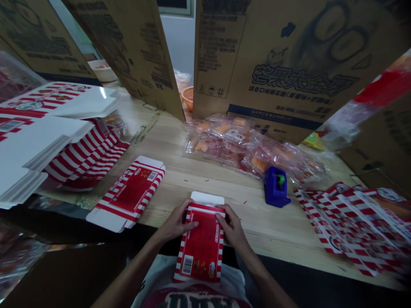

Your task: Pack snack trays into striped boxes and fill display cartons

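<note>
A red and white striped carton (203,248) is held between my two hands at the table's front edge, its white end flap (207,198) standing out at the far end. My left hand (178,220) grips its left side, thumb lying across the red panel. On the right side, my right hand (231,226) closes on the upper edge, with fingers bent at the corner. To the left lies a second carton (130,192) of the same print, flat on the table. A blue tape dispenser (276,188) stands beyond my right hand.
Clear plastic packs of food (234,139) lie in front of large brown cardboard boxes (276,55). Striped cartons (356,218) are piled at the right. Flat white and red carton blanks (35,137) are stacked at the left. An orange basket (188,97) shows between the boxes.
</note>
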Motion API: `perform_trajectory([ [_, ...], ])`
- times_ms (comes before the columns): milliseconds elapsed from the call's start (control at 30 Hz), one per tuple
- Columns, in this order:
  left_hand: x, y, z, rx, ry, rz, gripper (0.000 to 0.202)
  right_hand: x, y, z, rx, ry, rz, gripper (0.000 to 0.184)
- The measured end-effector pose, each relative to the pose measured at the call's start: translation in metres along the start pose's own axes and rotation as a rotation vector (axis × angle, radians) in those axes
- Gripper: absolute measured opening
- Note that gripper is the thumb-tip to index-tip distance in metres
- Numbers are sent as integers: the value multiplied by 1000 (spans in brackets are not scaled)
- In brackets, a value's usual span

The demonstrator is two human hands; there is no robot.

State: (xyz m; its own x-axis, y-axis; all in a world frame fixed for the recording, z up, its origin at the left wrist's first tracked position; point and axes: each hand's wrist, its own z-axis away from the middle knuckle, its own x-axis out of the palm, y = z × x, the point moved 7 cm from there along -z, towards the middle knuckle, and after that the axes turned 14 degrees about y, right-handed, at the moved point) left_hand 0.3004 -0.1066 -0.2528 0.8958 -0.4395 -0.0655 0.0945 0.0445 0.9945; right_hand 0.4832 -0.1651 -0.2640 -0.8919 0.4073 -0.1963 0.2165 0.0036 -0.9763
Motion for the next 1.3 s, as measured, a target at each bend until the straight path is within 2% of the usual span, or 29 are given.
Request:
perform_trajectory([
  [67, -3, 5, -4, 34, 73, -43, 29, 1, -11, -2, -43, -6, -43, 17],
  [133, -8, 7, -9, 16, 184, 54, 18, 0, -20, -4, -81, 13, -81, 15],
  [233, -12, 4, -15, -84, 317, 291, 27, 0, -27, -5, -111, 61, -93, 14],
  [333, -17, 0, -16, -152, 419, 334, 27, 2, -22, -3, -61, 146, -79, 9],
  [433, -25, 1, -15, -159, 469, 350, 29, 4, -13, -1, 65, 205, -180, 25],
  [500, -26, 4, -16, -153, 393, 345, 35, 5, -12, -1, 112, 190, -261, 37],
  [533, -25, 5, -16, -148, 325, 315, 34, 6, -13, -2, 109, 158, -264, 37],
  [600, -23, 7, -16, -116, 190, 218, 26, 6, -19, -5, 69, 63, -209, 27],
  [667, -22, 11, -13, -57, 106, 138, 24, 6, -24, -7, 23, -27, -167, 16],
  [767, -23, 16, -12, -8, 120, 73, 22, 3, -27, -11, 29, -48, -177, 22],
  [833, -24, 20, -13, 1, 167, 10, 27, 3, -24, -14, 91, -48, -177, 26],
  [900, -24, 26, -16, 30, 176, -64, 28, 6, -21, -18, 166, -92, -160, 23],
  [1033, -24, 36, -26, 51, 105, -164, 18, 7, -25, -29, 222, -178, -122, 22],
  [1200, -24, 29, -39, -88, 28, -72, 20, 7, -31, -43, 246, -234, -76, 21],
  [1300, -22, 31, -43, -85, -18, -57, 21, 7, -33, -46, 229, -234, -55, 25],
])
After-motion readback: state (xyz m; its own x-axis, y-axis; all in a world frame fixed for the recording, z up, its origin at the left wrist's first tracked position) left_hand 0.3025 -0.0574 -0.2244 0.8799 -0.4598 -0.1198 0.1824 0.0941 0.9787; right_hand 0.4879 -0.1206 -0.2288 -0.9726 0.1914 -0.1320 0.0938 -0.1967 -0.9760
